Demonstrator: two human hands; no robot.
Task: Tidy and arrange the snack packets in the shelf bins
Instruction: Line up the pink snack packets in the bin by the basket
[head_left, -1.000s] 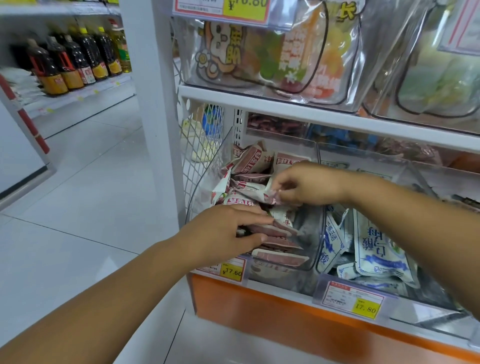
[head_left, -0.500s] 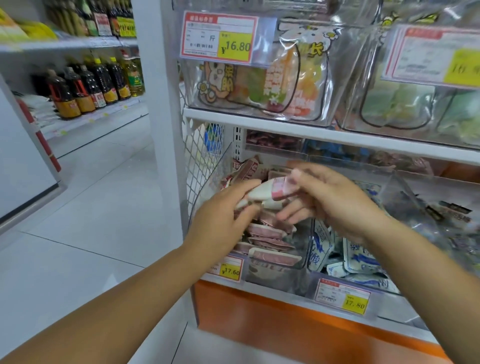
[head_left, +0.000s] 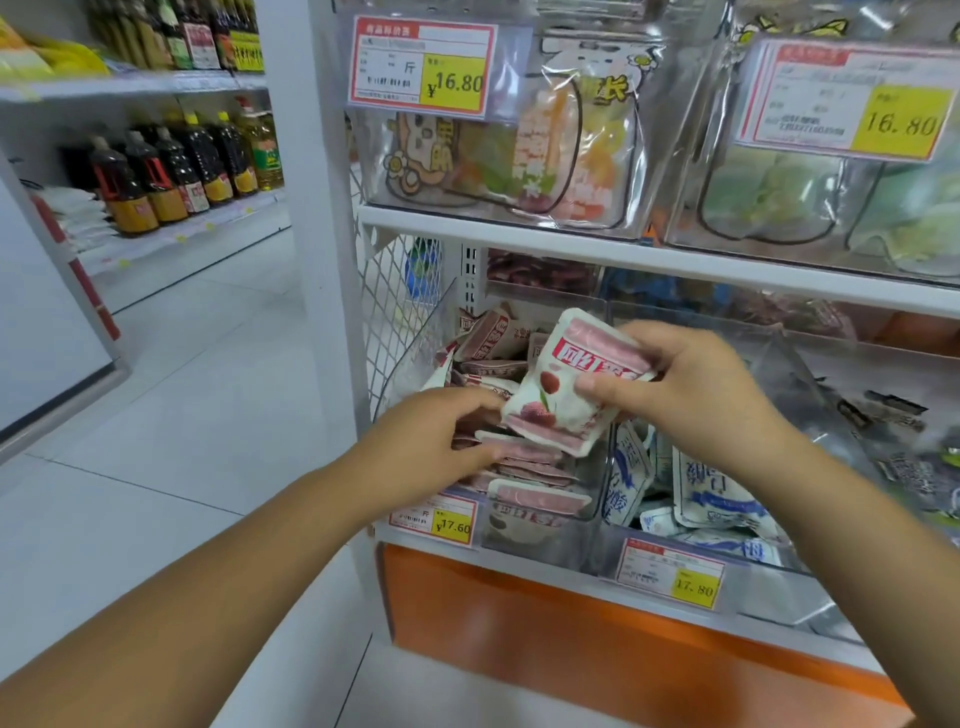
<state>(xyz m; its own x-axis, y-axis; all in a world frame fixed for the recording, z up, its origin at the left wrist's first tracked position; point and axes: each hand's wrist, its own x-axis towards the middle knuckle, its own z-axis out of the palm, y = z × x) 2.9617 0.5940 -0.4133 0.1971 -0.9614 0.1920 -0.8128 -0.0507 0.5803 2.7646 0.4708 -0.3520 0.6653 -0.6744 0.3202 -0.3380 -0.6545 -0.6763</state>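
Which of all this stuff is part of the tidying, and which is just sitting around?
Part of the job:
right hand holding a pink-and-white packet
left hand on the stacked pink packets
clear bin holding them
blue-and-white packets in the next bin

Just around:
dark sauce bottles
price tags

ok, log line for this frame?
right hand: holds pink packet above pink bin | left hand: on stacked packets | blue bin: untouched
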